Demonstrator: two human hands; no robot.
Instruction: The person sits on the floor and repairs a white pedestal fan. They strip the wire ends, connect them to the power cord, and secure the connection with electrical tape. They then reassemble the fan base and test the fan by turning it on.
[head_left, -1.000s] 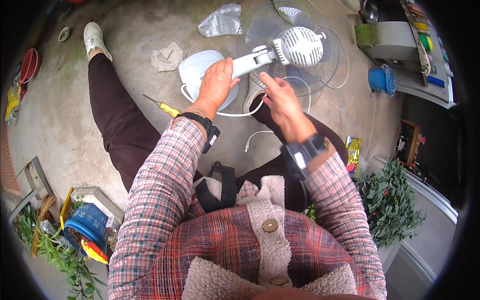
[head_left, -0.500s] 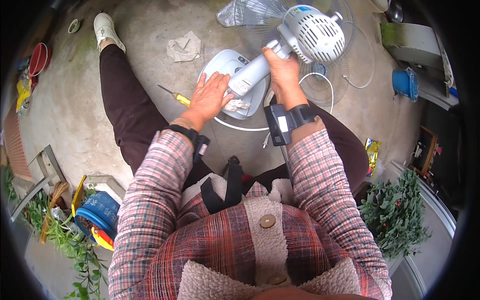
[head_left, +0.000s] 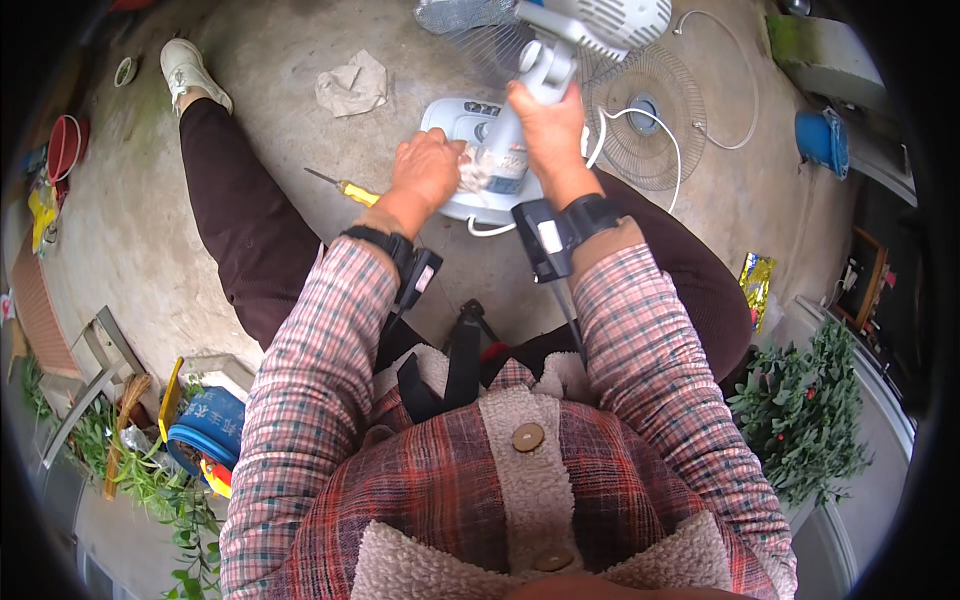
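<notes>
A white electric fan stands on the floor between my legs, its motor housing [head_left: 625, 22] at the top of the view and blurred. My right hand [head_left: 553, 135] is wrapped round the fan's neck [head_left: 508, 132], just under the tilt joint. Against the foot of the neck, my left hand [head_left: 425, 168] is closed on a crumpled whitish rag [head_left: 473, 170]. Buttons show on the fan's base [head_left: 450, 112], next to the left hand. A screwdriver [head_left: 357, 192] with a yellow handle lies on the floor left of the base.
A round wire fan grille [head_left: 660, 118] lies right of the fan, with a white cord [head_left: 672, 152] over it. A beige cloth [head_left: 353, 84] lies on the concrete at the far left. Beyond my right leg are a blue bucket [head_left: 820, 140] and a leafy plant [head_left: 805, 415].
The fan's neck has swung more upright and its head has moved toward the far edge. My left hand has gone from lying flat to closed on the rag.
</notes>
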